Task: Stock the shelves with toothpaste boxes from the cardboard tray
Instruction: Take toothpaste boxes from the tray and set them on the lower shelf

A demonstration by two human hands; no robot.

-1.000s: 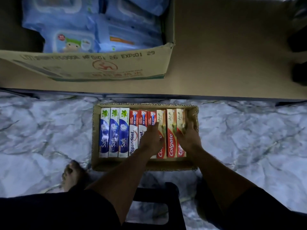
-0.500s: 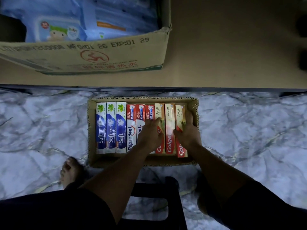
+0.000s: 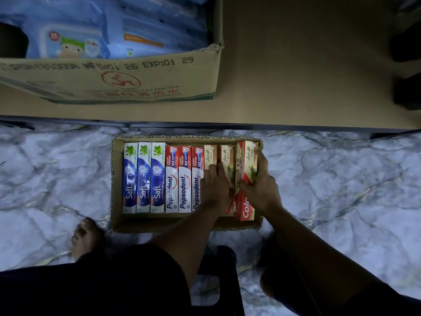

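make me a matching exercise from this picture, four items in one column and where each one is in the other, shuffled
1 Safi boxes
2 Pepsodent boxes
3 rightmost Colgate box
4 wipes packs

A in the carton on the shelf
B gripped by the right hand
C left end of the tray
D middle of the tray

Pairs: 1-C, 2-D, 3-B, 4-A

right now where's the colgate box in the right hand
Head view: the Colgate box is at the cardboard tray's right end, raised in the right hand, beside two other Colgate boxes.
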